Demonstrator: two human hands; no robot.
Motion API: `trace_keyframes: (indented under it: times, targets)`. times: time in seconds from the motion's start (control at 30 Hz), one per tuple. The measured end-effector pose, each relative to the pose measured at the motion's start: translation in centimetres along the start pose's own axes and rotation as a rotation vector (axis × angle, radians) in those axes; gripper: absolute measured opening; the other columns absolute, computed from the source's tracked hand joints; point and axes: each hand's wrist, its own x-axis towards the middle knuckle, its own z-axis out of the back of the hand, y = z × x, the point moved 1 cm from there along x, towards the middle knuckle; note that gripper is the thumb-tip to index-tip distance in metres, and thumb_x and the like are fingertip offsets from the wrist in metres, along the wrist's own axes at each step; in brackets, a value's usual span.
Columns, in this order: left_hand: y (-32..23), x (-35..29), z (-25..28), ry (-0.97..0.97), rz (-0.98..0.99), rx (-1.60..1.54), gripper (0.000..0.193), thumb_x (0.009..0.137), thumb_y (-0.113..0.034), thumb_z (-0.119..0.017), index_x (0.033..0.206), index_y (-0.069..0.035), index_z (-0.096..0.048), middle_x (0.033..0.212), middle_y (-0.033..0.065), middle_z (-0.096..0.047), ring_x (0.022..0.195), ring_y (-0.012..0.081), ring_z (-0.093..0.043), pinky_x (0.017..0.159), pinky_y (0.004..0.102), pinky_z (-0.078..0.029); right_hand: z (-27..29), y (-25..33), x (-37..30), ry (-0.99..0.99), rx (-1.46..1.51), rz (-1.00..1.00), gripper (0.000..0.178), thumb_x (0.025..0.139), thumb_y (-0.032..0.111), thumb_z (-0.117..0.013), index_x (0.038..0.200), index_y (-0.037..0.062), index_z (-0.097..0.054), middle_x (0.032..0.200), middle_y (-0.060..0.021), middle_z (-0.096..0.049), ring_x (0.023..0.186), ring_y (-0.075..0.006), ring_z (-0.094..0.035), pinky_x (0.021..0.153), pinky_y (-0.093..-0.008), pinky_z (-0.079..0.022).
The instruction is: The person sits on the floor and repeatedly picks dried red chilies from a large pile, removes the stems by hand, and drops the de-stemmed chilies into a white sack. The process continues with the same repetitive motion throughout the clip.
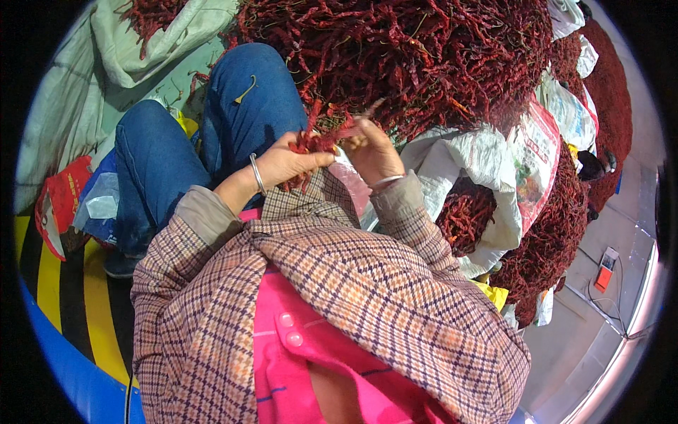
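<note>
My left hand (282,168), with a metal bangle at its wrist, is closed around a small bunch of dried red chilies (311,143) above my lap. Close beside it on the right, my right hand (379,152) has its thumb and forefinger pinched at the end of a chili that sticks out from the bunch. Those fingertips are slightly blurred. Just beyond both hands rises a large heap of dried red chilies (417,60). A loose pale stalk (245,90) lies on my jeans at the knee.
An open white sack (487,164) with chilies inside stands to the right. More chilies (540,247) and printed bags lie past it. Pale sacking (67,120) hangs at the left, above a red bag (62,201) and yellow-black floor stripes (102,304). An orange device (605,272) with cables is far right.
</note>
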Motion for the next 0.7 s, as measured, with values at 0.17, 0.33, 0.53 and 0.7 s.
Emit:
trace_keyframes:
  times: [0.17, 0.33, 0.53, 0.7]
  targets:
    - [-1.0, -0.3, 0.0, -0.117, -0.035, -0.179, 0.018, 0.088, -0.024, -0.059, 0.091, -0.006, -0.062, 0.082, -0.0028, -0.059, 0.071, 0.0057, -0.053, 0.064, 0.0222, -0.043, 11.2, 7.6, -7.4, -0.408, -0.067, 0.488, 0.025, 0.085, 0.026, -0.06, 0.092, 0.0029, -0.06, 0.084, -0.006, -0.063, 0.072, -0.011, -0.055, 0.065, -0.0236, -0.045]
    - [-0.6, 0.2, 1.8, -0.066, 0.004, -0.73, 0.02, 0.09, -0.028, -0.057, 0.086, -0.008, -0.059, 0.082, 0.002, -0.06, 0.078, 0.0137, -0.059, 0.071, 0.028, -0.051, 18.2, 9.0, -13.1, -0.809, 0.085, 0.673, 0.024, 0.088, 0.025, -0.052, 0.1, 0.0057, -0.058, 0.09, -0.008, -0.062, 0.077, -0.0134, -0.058, 0.055, -0.0247, -0.048]
    - [-1.7, -1.4, 1.2, -0.043, 0.071, -0.608, 0.012, 0.089, -0.018, -0.059, 0.086, -0.006, -0.058, 0.079, 0.0018, -0.058, 0.074, 0.0145, -0.059, 0.077, 0.0338, -0.053, 11.1, -2.4, 4.4, -0.207, -1.187, 0.39, 0.033, 0.082, 0.015, -0.064, 0.111, 0.0022, -0.054, 0.086, -0.0076, -0.06, 0.074, -0.0168, -0.058, 0.067, -0.0277, -0.048]
    - [-0.8, -1.6, 1.9, -0.06, 0.026, -0.578, 0.013, 0.089, -0.017, -0.059, 0.094, -0.006, -0.058, 0.078, -0.0003, -0.056, 0.072, 0.0115, -0.057, 0.071, 0.0315, -0.051, 6.3, -1.7, 11.4, -0.038, -2.238, 0.63, 0.035, 0.075, 0.009, -0.06, 0.11, 0.0116, -0.055, 0.096, -0.0162, -0.056, 0.089, -0.0349, -0.058, 0.072, -0.0418, -0.049]
